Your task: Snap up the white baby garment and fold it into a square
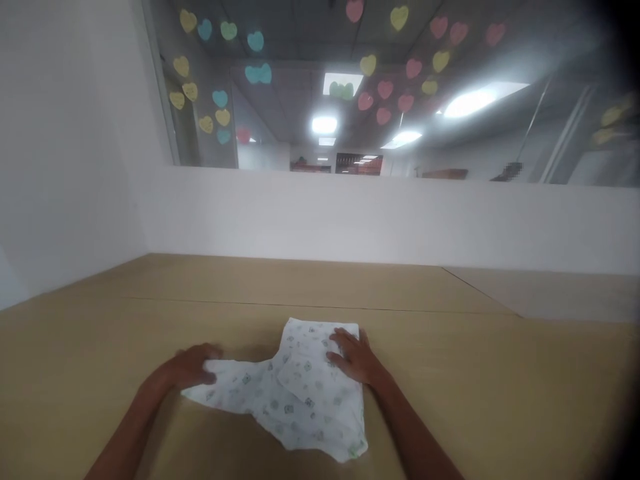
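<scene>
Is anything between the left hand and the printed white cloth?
Nothing visible. The left hand sits at the left end of the white cloth; the right hand lies on it.

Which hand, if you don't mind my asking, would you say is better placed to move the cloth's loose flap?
Left, I'd judge: the left hand sits at the flap's end on the white printed cloth, while the right hand lies flat on the folded layer, farther away.

Patterned white cloth (300, 413) on tan tabletop (75, 360)
</scene>
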The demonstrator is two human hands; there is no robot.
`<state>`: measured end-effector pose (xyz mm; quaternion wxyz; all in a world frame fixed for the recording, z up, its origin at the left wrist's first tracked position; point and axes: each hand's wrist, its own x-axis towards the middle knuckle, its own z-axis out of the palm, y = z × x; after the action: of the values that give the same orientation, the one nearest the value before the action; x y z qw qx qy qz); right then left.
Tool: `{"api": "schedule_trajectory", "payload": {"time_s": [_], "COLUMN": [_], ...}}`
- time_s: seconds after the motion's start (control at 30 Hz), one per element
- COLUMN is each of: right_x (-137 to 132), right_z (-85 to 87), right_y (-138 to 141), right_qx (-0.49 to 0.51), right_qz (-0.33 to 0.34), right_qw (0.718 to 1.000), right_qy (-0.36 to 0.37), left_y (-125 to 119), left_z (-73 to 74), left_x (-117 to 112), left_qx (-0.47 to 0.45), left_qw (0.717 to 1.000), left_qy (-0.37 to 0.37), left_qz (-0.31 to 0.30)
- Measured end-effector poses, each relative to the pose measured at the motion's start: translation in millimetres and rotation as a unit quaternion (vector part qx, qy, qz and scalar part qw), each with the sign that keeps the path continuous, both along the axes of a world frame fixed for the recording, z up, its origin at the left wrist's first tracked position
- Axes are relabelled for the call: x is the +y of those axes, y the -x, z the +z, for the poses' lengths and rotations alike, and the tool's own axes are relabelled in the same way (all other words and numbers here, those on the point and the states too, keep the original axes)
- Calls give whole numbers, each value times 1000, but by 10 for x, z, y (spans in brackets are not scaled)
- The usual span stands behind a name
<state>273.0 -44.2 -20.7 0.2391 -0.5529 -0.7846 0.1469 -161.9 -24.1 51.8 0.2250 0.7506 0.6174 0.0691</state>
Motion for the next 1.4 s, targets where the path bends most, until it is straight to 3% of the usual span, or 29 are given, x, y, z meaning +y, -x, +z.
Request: {"api": "schedule_trajectory", "payload": {"time_s": [0.1, 0.17, 0.23, 0.33, 0.37, 0.43, 0.53, 0.63, 0.8, 0.93, 1.03, 1.17, 1.27, 1.4], "right_x": [15, 45, 83, 127, 135, 136, 100, 34, -28, -33, -57, -68, -41, -166], "right_z": [-8, -1, 20, 62, 74, 92, 103, 98, 94, 146, 182, 149, 119, 182], "right_y": [17, 22, 15, -12, -20, -23, 10, 54, 48, 33, 38, 34, 37, 104], "right_qx": [59, 133, 200, 247, 258, 271, 264, 236, 190, 177, 169, 150, 136, 110], "right_qz": [-11, -43, -83, -118, -118, -100, -47, 14, 73, 67, 49, 41, 31, 29], "right_qw": [997, 986, 970, 956, 955, 956, 963, 971, 978, 981, 984, 988, 990, 986], "right_qy": [-41, -86, -114, -101, -87, -48, 4, 27, 52, 33, 7, -15, -33, -121], "left_y": [-118, -454, -945, -1647, -1798, -1932, -1806, -1552, -1320, -1312, -1341, -1355, -1316, -1240], "left_z": [218, 337, 422, 489, 492, 461, 299, 25, -456, -705, -790, -799, -755, -748], "left_x": [-2, -53, -140, -265, -289, -310, -343, -515, -948, -1088, -1107, -1130, -1183, -1254], "left_qx": [-149, -261, -352, -376, -362, -327, -273, -199, -153, -181, -163, -123, -95, -49], "left_qw": [988, 965, 934, 904, 901, 916, 954, 973, 978, 972, 977, 977, 967, 949], "left_qy": [33, 36, 56, 197, 227, 219, 96, -18, -87, -124, -117, -153, -191, -215], "left_qz": [-12, 9, 20, -53, -75, -78, -74, -115, -107, -81, -72, -84, -137, -224]}}
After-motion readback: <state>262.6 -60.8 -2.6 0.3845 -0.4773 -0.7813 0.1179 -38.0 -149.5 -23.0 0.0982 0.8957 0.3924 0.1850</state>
